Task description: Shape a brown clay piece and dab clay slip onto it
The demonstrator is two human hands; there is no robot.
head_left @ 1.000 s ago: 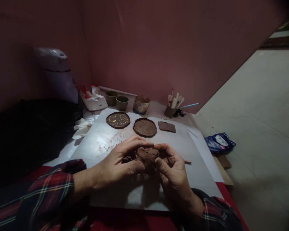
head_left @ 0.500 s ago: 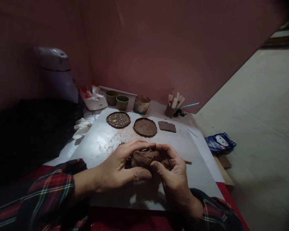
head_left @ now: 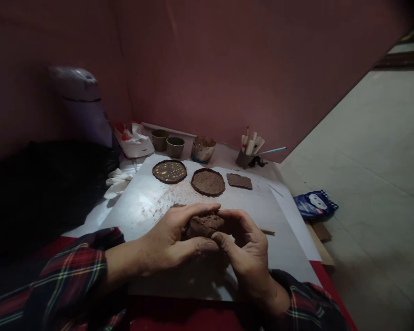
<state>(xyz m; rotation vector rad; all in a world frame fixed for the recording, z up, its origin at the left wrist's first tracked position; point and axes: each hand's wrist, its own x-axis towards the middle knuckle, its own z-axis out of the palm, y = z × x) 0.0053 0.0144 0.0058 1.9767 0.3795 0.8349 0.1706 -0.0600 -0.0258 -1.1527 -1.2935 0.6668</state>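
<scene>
A brown lump of clay [head_left: 204,225] sits between both my hands, just above a grey sheet [head_left: 141,202]. My left hand [head_left: 170,239] wraps its left side, thumb under and fingers over the top. My right hand [head_left: 246,248] cups its right side, thumb pressed against the lump. Farther back on the sheet lie a round clay disc with yellow dots [head_left: 169,171], a plain round clay disc [head_left: 207,182] and a small rectangular clay slab [head_left: 239,181].
Two small cups [head_left: 168,143], a smeared clay pot [head_left: 203,149] and a holder of tools [head_left: 248,149] line the wall. White tissues [head_left: 116,183] lie left of the sheet, a blue packet [head_left: 313,203] on the floor right. A thin stick [head_left: 267,231] pokes out beside my right hand.
Both hands have shifted slightly toward me and closed tighter around the clay lump, which has turned and flattened a little between them.
</scene>
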